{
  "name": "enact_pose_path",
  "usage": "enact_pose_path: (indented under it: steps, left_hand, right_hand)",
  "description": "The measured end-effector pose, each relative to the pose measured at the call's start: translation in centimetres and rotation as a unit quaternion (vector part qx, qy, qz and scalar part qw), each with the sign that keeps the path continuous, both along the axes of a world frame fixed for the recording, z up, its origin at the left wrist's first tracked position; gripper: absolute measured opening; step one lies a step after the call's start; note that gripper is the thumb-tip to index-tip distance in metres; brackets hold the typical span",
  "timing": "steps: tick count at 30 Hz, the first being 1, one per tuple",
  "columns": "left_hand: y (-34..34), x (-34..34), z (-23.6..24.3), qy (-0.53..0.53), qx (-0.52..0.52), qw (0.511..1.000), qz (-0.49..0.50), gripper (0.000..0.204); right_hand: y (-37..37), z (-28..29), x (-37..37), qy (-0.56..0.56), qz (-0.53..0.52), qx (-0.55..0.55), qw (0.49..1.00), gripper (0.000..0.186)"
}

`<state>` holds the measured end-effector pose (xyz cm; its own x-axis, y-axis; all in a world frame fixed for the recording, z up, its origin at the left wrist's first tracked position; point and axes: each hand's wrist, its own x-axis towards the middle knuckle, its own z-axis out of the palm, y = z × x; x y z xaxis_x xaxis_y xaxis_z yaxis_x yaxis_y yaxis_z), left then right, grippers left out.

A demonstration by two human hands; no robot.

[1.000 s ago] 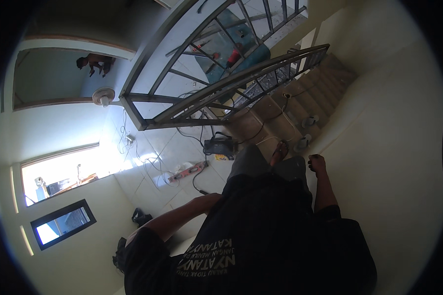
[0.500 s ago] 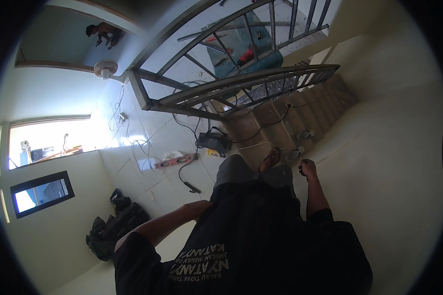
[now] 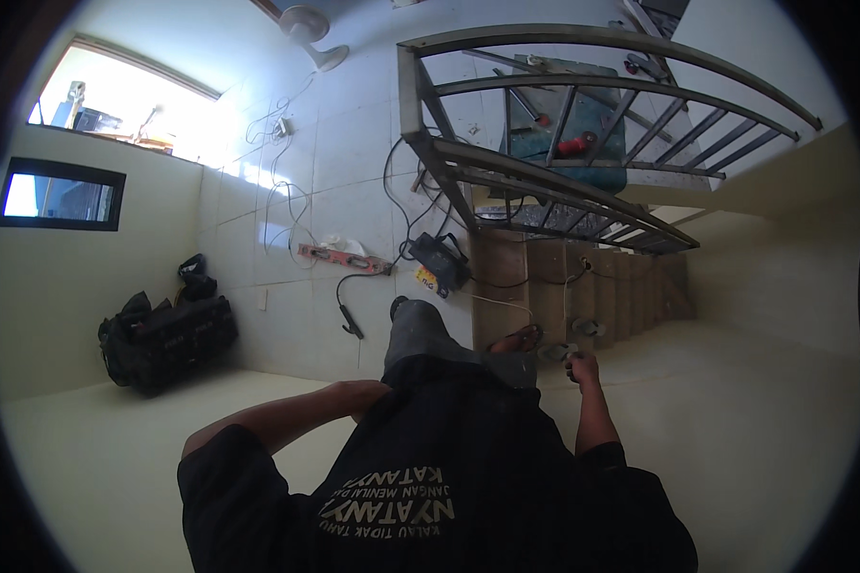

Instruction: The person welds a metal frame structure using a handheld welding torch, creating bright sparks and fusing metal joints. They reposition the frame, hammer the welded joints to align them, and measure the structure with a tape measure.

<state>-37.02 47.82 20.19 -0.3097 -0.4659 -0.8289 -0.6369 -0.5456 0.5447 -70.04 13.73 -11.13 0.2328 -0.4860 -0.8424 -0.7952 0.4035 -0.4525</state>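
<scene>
At the top of the stairs [image 3: 499, 256], in the head view, the scene has swung round: the railing [image 3: 564, 181] sits farther right, the black bag [image 3: 177, 334] is now clear of the arm at the left, and the seated co-worker is out of view. The left foot [image 3: 398, 307] has come to show on the tiles [image 3: 296, 329]; the right foot [image 3: 514, 340] is over by the stairs. I judge this a turn of the body, not handling.

The right hand [image 3: 580, 367] hangs with fingers curled narrow, as before; whether anything small is inside, I cannot tell. It overlaps the nearer of two grey sandals [image 3: 556, 352] on the steps; touch cannot be judged. The left hand is hidden at the waist, beyond its forearm [image 3: 301, 411], so its grip cannot be told.

Ahead on the tiles lie the welder [image 3: 438, 263], electrode holder [image 3: 351, 323] and red level [image 3: 344, 258], apparently unmoved, so the work itself seems no further on.
</scene>
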Motion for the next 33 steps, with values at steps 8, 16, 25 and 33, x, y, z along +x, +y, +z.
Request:
enact_pose_path:
  steps: [8,16,25,33]
  left_hand:
    - [13.2,7.8,-5.6,0.053,-0.007,0.998,0.023,0.043]
    - [25.6,30.9,-14.7,-0.372,-0.017,0.909,0.186,0.034]
    - [25.6,35.2,-19.3,-0.121,-0.067,0.677,0.723,0.034]
    - [32.6,44.4,-20.6,-0.058,0.105,0.688,0.716,0.031]
  right_hand:
    - [4.2,1.4,10.3,0.034,0.105,-0.047,0.993,0.021]
    - [12.5,10.5,23.1,0.149,0.169,-0.095,0.970,0.022]
    - [20.6,15.0,39.4,0.145,0.229,-0.068,0.960,0.040]
    - [23.7,5.3,49.5,0.062,0.404,-0.156,0.899,0.040]
